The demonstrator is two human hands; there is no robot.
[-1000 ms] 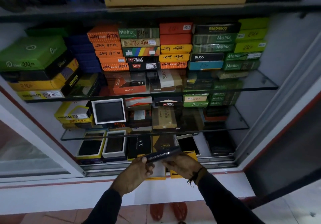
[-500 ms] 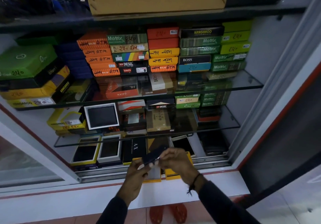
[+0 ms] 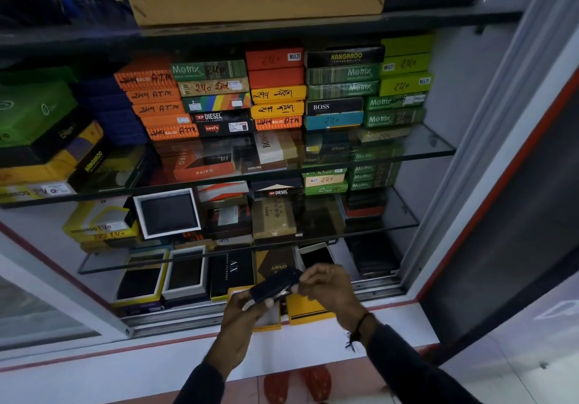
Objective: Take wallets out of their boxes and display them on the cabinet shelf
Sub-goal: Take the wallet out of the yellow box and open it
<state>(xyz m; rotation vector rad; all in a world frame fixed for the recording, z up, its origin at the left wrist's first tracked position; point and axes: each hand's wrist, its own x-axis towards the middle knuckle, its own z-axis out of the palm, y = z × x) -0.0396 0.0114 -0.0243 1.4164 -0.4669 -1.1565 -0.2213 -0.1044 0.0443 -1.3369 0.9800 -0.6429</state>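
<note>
A dark wallet (image 3: 275, 284) is held tilted between both hands in front of the cabinet's bottom shelf. My left hand (image 3: 241, 325) grips its lower left end and my right hand (image 3: 329, 287) pinches its upper right end. Under the hands lies an open yellow box (image 3: 266, 319) with a pale inside, and its yellow lid (image 3: 305, 309) lies just right of it on the cabinet sill. Wallets in open boxes (image 3: 185, 273) stand displayed on the bottom shelf to the left.
Glass shelves (image 3: 435, 150) above carry stacks of closed wallet boxes (image 3: 275, 90) in orange, green, yellow and black. A framed dark wallet (image 3: 167, 212) stands on the middle shelf. The sliding door frame (image 3: 488, 165) borders the cabinet on the right. Red footwear (image 3: 294, 385) shows below.
The hands have lifted the wallet slightly and tilted it, its right end now higher. The camera has shifted a little, moving the cabinet leftward in view.
</note>
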